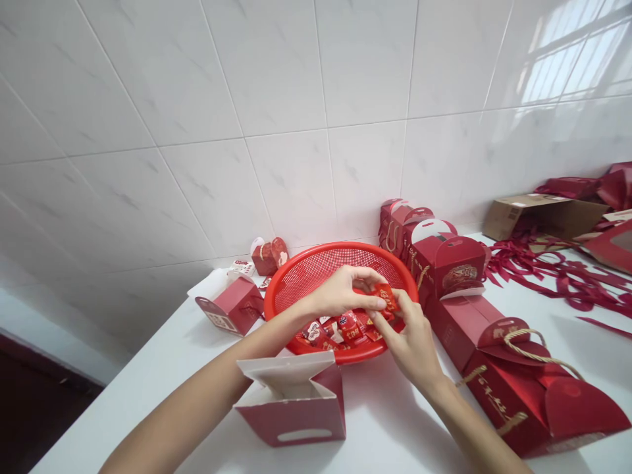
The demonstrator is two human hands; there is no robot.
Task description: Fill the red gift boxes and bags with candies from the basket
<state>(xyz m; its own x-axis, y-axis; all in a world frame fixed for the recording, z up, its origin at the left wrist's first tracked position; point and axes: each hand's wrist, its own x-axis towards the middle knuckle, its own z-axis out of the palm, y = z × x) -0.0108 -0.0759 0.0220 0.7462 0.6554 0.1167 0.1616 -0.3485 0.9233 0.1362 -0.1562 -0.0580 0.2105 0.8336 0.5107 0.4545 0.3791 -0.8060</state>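
Note:
A small red candy packet with gold print is pinched between both hands, above the right part of a red mesh basket. My left hand reaches over the basket and grips the packet from the left, thumb and fingers together. From the right, my right hand closes on its other side. Several wrapped candies lie in the bottom of the basket under the hands. Close in front of the basket stands a red paper box with its top flaps open; what is inside cannot be seen.
Red gift boxes with rope handles line the right side. Dark red ribbons and a cardboard box lie farther right. At left sit another red box and a small box. A tiled wall backs the white table.

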